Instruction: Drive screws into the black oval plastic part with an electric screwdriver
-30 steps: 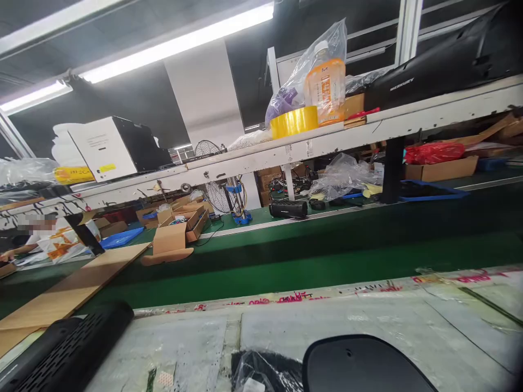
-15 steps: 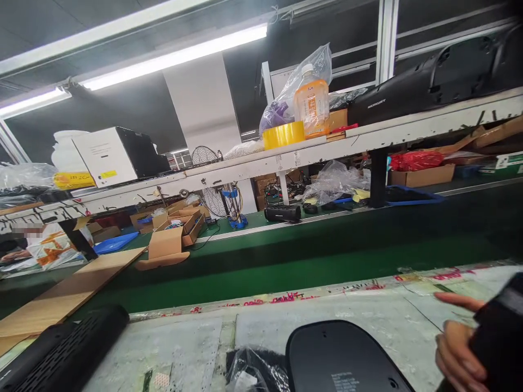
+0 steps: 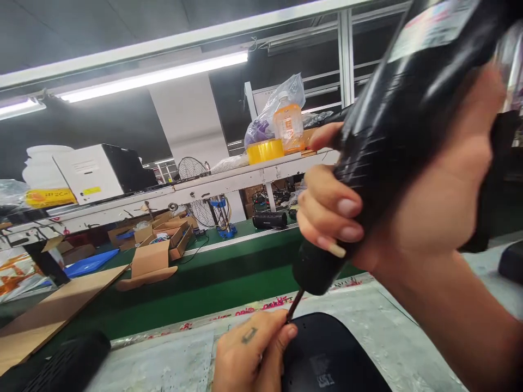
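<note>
My right hand (image 3: 425, 201) grips a black electric screwdriver (image 3: 392, 125) held up close to the camera, tilted with its bit (image 3: 295, 305) pointing down and left. My left hand (image 3: 249, 354) sits at the bottom centre, fingertips pinched at the tip of the bit. Right beside that hand lies a black oval plastic housing (image 3: 330, 354) with a small label, resting on the worn grey bench top (image 3: 171, 365).
A green conveyor belt (image 3: 229, 272) runs across beyond the bench. A black grille part (image 3: 61, 365) lies at the bottom left, a wooden board (image 3: 53, 310) and open cardboard boxes (image 3: 155, 256) further left. A white shelf (image 3: 229, 182) carries a yellow tape roll (image 3: 265, 151) and an orange bottle (image 3: 288, 128).
My right hand has come up from the lower right with the screwdriver and now fills the right side. My left hand has entered at the bottom and touches the bit. The view shifted right.
</note>
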Action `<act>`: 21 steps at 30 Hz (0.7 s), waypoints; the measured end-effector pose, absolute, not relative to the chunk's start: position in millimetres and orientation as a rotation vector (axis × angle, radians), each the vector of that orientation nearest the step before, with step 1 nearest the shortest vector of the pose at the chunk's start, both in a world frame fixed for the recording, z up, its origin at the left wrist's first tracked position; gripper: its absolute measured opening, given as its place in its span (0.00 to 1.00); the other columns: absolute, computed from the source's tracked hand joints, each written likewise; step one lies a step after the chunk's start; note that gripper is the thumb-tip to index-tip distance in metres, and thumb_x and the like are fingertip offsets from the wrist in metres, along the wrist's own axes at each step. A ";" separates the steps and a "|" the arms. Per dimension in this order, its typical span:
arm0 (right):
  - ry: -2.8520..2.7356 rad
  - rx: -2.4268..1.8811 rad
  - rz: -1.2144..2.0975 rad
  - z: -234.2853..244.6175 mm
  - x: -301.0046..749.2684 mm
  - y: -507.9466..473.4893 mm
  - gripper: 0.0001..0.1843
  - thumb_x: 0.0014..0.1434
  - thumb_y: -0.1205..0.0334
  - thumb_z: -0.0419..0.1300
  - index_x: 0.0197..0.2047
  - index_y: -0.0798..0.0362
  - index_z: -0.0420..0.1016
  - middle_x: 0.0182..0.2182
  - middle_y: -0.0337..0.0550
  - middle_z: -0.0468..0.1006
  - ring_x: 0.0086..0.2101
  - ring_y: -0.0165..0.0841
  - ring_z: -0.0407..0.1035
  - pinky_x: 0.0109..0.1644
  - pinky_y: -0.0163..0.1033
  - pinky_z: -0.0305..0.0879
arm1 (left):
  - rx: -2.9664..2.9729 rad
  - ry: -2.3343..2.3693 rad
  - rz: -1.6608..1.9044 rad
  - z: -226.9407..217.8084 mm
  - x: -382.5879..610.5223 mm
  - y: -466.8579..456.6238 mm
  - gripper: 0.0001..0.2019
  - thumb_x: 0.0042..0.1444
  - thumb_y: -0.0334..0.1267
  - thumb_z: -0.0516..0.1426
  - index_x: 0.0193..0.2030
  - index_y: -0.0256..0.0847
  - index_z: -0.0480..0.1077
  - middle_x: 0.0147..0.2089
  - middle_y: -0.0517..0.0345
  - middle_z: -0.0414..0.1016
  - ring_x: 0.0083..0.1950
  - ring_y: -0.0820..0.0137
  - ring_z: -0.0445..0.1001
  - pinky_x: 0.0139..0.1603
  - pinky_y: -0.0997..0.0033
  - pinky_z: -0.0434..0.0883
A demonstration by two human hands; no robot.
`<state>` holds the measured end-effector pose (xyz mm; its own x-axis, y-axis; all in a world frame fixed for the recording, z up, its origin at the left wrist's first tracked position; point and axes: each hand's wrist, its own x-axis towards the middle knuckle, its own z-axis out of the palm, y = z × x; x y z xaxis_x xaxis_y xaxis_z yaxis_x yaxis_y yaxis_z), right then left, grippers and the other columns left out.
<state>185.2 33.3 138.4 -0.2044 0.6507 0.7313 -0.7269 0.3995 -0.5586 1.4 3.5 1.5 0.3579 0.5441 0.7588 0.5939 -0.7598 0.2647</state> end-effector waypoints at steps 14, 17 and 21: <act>-1.389 -0.121 1.452 149.0 166.7 36.7 0.53 0.52 0.13 0.20 0.34 0.55 0.57 0.12 0.34 0.54 0.11 0.27 0.48 0.12 0.31 0.51 | -2.384 -1.207 -1.080 -5.2 9.6 9.8 0.08 0.66 0.35 0.56 0.33 0.44 0.71 0.26 0.67 0.74 0.26 0.75 0.73 0.28 0.77 0.68; -1.410 -0.171 1.544 152.9 167.9 38.3 0.54 0.51 0.13 0.18 0.35 0.55 0.58 0.13 0.35 0.55 0.12 0.27 0.50 0.13 0.31 0.52 | -2.383 -1.103 -0.999 -4.8 6.8 11.7 0.05 0.66 0.34 0.56 0.37 0.44 0.71 0.29 0.66 0.75 0.28 0.74 0.76 0.30 0.76 0.71; -1.458 -0.215 1.528 150.4 169.4 41.7 0.54 0.52 0.13 0.18 0.35 0.54 0.59 0.13 0.37 0.57 0.12 0.29 0.51 0.15 0.33 0.54 | -2.302 -1.155 -1.182 5.6 5.4 5.1 0.05 0.67 0.38 0.57 0.39 0.46 0.72 0.29 0.70 0.77 0.26 0.78 0.76 0.29 0.80 0.69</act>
<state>169.4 41.7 150.4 -0.5089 0.7188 0.4737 -0.5068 0.1947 -0.8398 5.4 5.1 5.6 0.3358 0.5203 0.7852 0.7731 -0.6284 0.0858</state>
